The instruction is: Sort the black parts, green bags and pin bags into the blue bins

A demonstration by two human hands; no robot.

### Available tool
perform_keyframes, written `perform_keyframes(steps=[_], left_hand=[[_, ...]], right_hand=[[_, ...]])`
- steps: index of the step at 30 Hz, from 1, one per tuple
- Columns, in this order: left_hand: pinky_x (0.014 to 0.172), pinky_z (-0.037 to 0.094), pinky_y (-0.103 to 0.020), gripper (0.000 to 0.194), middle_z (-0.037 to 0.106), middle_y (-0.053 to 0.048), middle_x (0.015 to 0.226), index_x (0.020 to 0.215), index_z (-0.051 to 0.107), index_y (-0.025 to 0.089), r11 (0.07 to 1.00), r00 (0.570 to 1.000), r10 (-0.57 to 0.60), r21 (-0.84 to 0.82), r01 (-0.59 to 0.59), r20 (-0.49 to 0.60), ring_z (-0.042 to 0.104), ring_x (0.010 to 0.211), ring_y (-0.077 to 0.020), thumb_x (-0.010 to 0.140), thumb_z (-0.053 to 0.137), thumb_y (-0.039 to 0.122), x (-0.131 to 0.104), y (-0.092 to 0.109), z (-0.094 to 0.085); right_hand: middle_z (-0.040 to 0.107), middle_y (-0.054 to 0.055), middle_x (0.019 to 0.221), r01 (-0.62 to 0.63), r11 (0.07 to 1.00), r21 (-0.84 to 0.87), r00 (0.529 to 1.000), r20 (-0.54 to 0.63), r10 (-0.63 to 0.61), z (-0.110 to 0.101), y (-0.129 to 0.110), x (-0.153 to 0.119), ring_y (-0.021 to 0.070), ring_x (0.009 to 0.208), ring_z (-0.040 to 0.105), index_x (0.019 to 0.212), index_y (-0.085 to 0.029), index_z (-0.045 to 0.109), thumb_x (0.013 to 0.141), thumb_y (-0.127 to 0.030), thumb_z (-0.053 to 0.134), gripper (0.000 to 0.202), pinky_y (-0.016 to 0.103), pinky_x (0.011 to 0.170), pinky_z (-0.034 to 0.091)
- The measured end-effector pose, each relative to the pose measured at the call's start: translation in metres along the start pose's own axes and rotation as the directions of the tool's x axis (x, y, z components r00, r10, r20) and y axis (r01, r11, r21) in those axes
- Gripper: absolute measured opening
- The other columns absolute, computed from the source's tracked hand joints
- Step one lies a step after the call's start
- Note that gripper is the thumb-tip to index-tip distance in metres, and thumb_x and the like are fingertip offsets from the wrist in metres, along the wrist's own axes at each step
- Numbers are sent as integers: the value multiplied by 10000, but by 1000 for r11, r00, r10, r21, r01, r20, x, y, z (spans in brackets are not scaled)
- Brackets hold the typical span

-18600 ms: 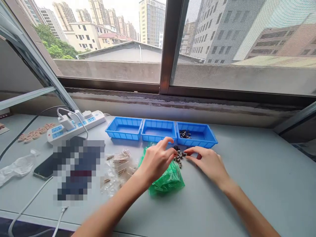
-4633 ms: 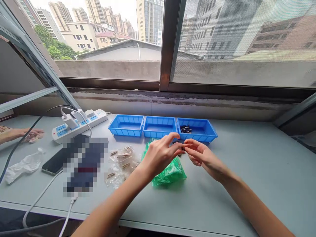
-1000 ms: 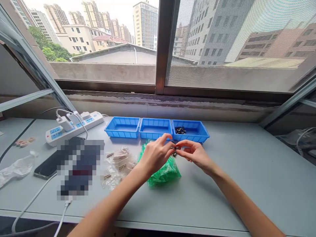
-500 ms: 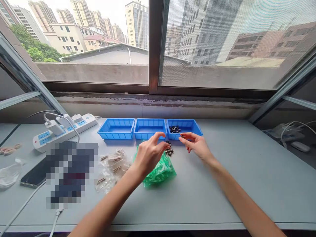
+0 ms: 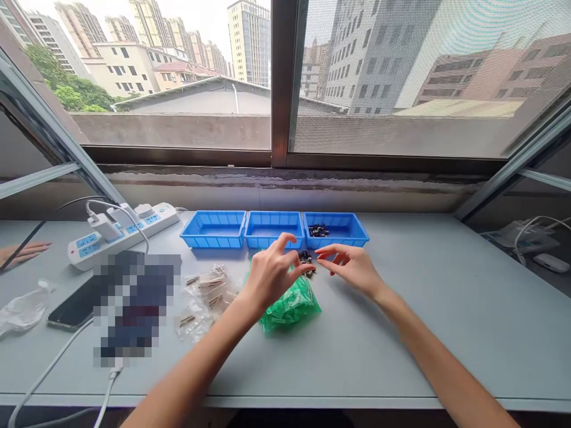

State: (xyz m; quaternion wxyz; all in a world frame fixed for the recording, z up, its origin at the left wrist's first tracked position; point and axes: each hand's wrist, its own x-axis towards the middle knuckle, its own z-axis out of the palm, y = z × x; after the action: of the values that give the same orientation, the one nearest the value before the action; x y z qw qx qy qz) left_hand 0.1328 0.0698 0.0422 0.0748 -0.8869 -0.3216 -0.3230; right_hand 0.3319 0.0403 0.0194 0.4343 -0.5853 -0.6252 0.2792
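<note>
Small dark parts (image 5: 307, 261) lie in a pile on the table between my two hands. My left hand (image 5: 277, 270) hovers over a green plastic bag (image 5: 292, 306), its thumb and index finger apart, holding nothing. Just right of the pile is my right hand (image 5: 350, 266), thumb and fingers parted with nothing visible between them. Behind the hands stand three blue bins in a row: the left bin (image 5: 213, 242) and the middle bin (image 5: 273, 241) show no parts, while the right bin (image 5: 352, 241) holds several dark parts.
Clear bags with metal pieces (image 5: 209, 297) lie left of the green bag. Further left are a power strip (image 5: 134, 232) with plugs and cables, a phone (image 5: 74, 306), a blurred dark device (image 5: 140, 309) and a clear wrapper (image 5: 24, 309). Another person's hand (image 5: 24, 252) rests at the left edge.
My right hand has moved left and down, from beside the right bin toward the pile, and the dark bit at its fingertips is gone. The other person's hand reaches further in.
</note>
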Motion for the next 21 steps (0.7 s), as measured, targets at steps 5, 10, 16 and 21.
perform_keyframes(steps=[5,10,16,21], left_hand=[[500,460,-207,251,607,-42,1059,749,675,184,999,997,-53,8,52,64,597,608,-87,874,599,389,-1,-1,3],[523,464,-211,220,599,-34,1051,776,677,194,997,993,-75,-8,76,92,600,616,-90,876,598,373,-2,0,3],[505,447,-205,270,609,-37,1022,761,673,184,996,994,-91,3,91,63,620,642,-106,888,572,400,-4,-1,4],[505,449,-213,255,620,-39,1036,760,683,189,994,989,-112,15,111,92,636,666,-123,880,586,393,-3,0,6]], right_hand=[[737,-11,765,135,950,-283,984,154,-94,5,0,-4,145,544,575,803,-262,737,762,-301,654,100,278,567,449],[714,4,764,248,907,-340,961,204,-186,6,4,-5,139,533,565,807,-243,722,815,-363,620,158,260,544,435],[715,12,907,278,886,-372,951,233,-201,5,11,-5,129,516,578,854,-261,716,852,-383,573,188,266,548,459],[718,-3,815,273,860,-432,953,241,-182,5,11,-5,146,529,587,870,-272,712,844,-351,574,161,258,523,441]])
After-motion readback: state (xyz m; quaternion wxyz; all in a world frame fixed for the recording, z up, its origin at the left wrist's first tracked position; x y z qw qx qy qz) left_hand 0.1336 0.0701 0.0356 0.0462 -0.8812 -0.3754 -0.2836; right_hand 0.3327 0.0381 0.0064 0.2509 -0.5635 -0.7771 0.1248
